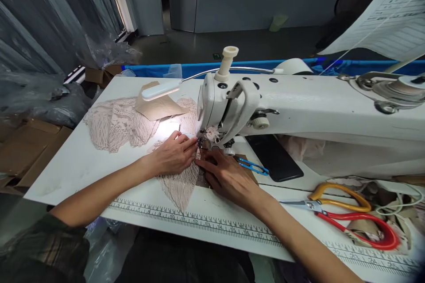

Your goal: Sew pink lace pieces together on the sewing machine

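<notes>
A pale pink lace fabric [181, 185] lies under the needle area of a white sewing machine [209, 97], its pointed end hanging toward the table's front edge. My left hand [174, 152] presses and grips the lace just left of the presser foot [200, 142], fingers close together. On the other side, my right hand [226, 172] has its index finger and thumb at the lace's right edge, close below the foot; its other fingertips are partly hidden under the machine head. More lace [121, 126] is bunched to the left, partly beneath a brown paper piece [157, 104].
A white lamp [161, 91] lights the sewing spot. Blue thread snips [254, 166], a black phone [274, 157] and scissors with orange and red handles [352, 216] lie to the right, near fabric scraps [398, 216]. A printed ruler [199, 222] runs along the front edge. Cardboard boxes [29, 150] stand left.
</notes>
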Demonstrator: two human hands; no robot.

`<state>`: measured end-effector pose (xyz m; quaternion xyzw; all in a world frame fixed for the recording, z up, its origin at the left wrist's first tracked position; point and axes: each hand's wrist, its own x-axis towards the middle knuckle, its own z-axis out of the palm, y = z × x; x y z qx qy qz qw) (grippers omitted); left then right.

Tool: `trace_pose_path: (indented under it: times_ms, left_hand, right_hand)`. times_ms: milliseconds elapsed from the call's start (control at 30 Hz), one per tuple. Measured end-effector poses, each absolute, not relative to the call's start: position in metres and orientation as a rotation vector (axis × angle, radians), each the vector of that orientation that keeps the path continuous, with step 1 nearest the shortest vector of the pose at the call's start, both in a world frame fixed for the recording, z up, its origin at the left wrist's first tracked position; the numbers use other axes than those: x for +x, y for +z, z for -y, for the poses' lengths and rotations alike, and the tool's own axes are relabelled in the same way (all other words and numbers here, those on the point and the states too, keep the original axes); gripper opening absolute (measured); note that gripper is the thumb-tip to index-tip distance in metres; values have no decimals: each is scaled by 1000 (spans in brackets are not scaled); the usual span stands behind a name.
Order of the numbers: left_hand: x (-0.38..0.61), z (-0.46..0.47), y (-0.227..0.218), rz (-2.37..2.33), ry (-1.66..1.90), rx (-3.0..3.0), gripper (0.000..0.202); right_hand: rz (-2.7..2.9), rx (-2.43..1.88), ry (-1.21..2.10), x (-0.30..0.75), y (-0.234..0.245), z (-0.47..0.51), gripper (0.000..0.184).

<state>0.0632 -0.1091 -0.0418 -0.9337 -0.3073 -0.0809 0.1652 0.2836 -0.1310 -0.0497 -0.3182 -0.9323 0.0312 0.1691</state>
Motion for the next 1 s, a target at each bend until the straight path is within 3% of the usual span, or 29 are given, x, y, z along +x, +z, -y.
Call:
trace_pose_path:
  times_ms: [1000]
  left_hand:
    - [55, 107, -42, 1038, -393, -2872, 36]
  right_hand:
    - [2510, -946, 197, 284, -67, 135, 36]
